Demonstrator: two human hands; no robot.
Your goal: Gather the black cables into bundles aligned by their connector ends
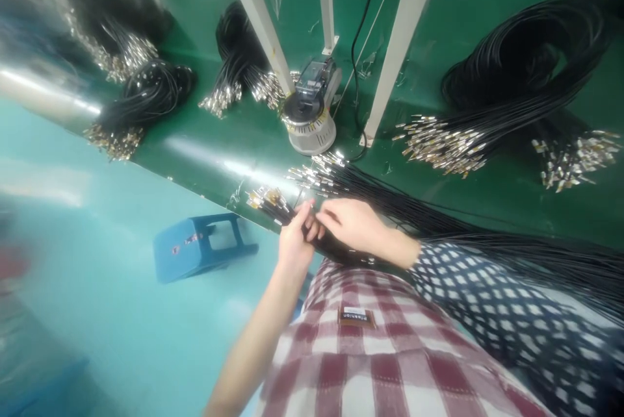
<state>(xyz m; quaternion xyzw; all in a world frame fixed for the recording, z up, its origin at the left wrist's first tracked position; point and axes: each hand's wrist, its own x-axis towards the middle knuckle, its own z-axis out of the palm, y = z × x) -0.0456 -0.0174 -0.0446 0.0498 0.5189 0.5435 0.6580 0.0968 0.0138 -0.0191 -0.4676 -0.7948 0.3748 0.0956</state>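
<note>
Watching from afar, I see my left grip (297, 234) wrapped around the black wire bunch (335, 249) by the green surface (244, 138); it slants rightward below my right grip (355, 225), whose pinch I can't tell.

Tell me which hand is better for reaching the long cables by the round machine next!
Probably the right hand: it's nearer the long cables, while the left hand grips a bundle. I can't tell whether the right hand holds anything.

Green table (244, 131): several silvery-tipped black cable bundles (429, 214), round pale device (309, 128), white posts (397, 56) standing on it. Teal floor (121, 326): blue stool (180, 249).
</note>
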